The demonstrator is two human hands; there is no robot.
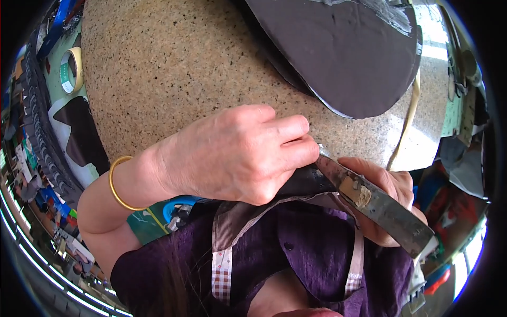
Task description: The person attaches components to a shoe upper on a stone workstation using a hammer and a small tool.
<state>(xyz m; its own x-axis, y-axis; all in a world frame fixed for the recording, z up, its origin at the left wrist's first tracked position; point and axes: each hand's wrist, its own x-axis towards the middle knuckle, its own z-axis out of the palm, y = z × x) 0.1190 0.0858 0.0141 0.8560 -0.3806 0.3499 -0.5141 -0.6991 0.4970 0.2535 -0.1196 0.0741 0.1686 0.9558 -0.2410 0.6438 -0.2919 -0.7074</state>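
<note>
Your right hand [391,182], right of centre, closed round flat metal tool [388,211]. Your left hand [243,148], mid-frame, curled by tool's tip, above black piece [301,182]; can't tell its grip. Slip could nick left fingers, crowded against tip.
</note>
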